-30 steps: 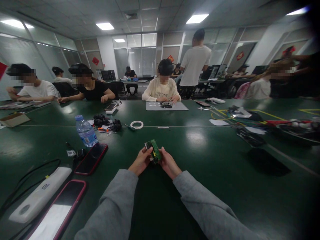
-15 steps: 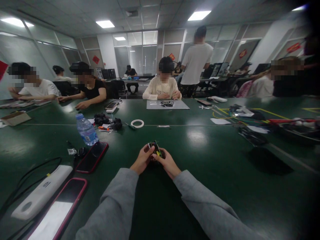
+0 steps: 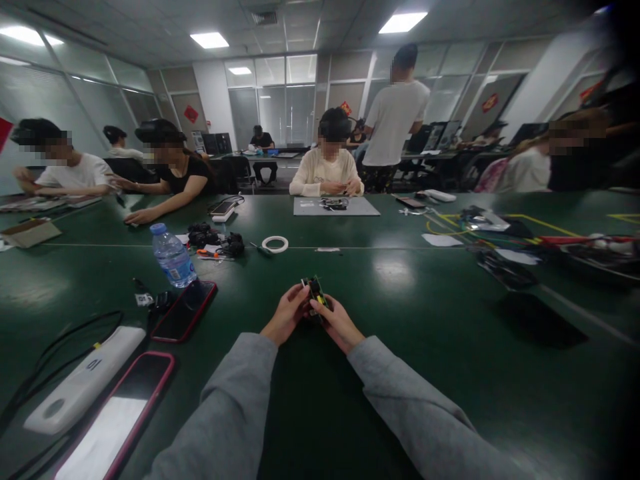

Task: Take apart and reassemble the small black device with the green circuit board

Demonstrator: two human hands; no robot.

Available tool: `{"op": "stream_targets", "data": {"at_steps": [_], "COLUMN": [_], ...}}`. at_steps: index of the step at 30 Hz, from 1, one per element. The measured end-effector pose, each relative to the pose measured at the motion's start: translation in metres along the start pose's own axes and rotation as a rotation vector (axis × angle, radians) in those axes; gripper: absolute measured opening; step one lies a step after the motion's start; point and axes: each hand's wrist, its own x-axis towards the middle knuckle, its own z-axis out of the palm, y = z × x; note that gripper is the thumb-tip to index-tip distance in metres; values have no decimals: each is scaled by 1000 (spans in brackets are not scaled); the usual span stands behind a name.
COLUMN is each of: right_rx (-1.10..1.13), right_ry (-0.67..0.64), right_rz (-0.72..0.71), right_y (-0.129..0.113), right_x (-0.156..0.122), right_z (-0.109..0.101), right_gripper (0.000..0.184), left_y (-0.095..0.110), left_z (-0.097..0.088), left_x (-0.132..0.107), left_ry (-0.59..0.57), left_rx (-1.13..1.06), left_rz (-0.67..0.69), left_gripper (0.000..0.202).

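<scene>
Between my two hands, above the green table [image 3: 450, 373], is a small circuit board assembly [image 3: 315, 288] with dark, green and yellow parts. My left hand [image 3: 289, 311] grips its left side, thumb on top. My right hand [image 3: 340, 321] is closed on the right side, its thumb beside the yellow part. Fingers cover much of the lower portion, so its exact kind is hard to make out. Both forearms are in grey sleeves.
To my left lie a white device [image 3: 87, 380], a pink-cased phone [image 3: 120, 413], a red-edged phone [image 3: 185, 312] and a water bottle [image 3: 173, 257]. Farther off are a white tape ring [image 3: 275, 245] and black bundles [image 3: 203, 237]. Cables [image 3: 493, 223] lie right. A person [image 3: 327, 170] sits opposite.
The circuit board assembly has turned in my hands, with more of its face showing. Both hands stay in nearly the same place. At left, a co-worker has raised one hand.
</scene>
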Motion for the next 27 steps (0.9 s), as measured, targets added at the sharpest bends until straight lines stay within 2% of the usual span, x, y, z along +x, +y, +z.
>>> {"op": "stream_targets", "data": {"at_steps": [7, 15, 27], "right_rx": [8, 37, 94], "right_ry": [14, 54, 11], "right_rz": [-28, -23, 15], "right_y": [7, 6, 0], "right_x": [4, 5, 4], "right_z": [-6, -3, -3], "right_gripper": [46, 49, 51], "left_y": [1, -1, 0], "left_z": [-1, -4, -1], "left_x": [1, 4, 5], "left_ry": [16, 0, 28], "left_rx": [-23, -66, -67], "left_rz": [-16, -12, -43], "left_gripper": [44, 43, 45]}}
